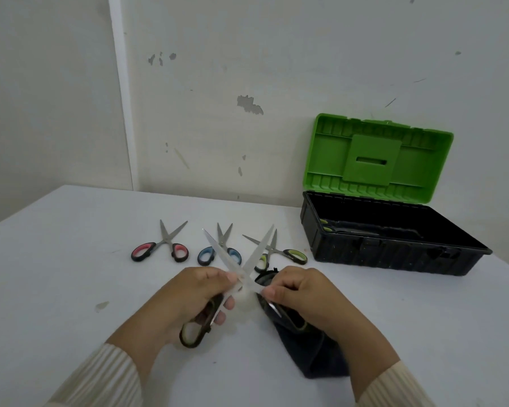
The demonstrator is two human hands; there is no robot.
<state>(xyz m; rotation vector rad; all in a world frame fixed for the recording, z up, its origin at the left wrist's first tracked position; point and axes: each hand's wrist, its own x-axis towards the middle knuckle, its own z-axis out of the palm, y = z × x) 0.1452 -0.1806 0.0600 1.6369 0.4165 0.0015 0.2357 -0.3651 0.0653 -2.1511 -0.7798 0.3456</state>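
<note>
We're holding the scissors (252, 259) between our hands with the blades spread wide. Left hand (194, 298) is curled round one handle, right hand (306, 295) grips the other, and the dark cloth (315, 359) sits under the right one.

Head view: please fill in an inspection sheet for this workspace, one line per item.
Surface: white table, one small stain.
Job's things: steel scissors with dark handles, blades spread wide, held above a dark cloth.
Clutter: red-handled scissors, blue-handled scissors and green-handled scissors, all lying open; black plastic toolbox, green lid up.
Grippers: left hand grips one handle; right hand grips the other.
Cables: nothing seen.
Surroundings: scuffed white wall.
</note>
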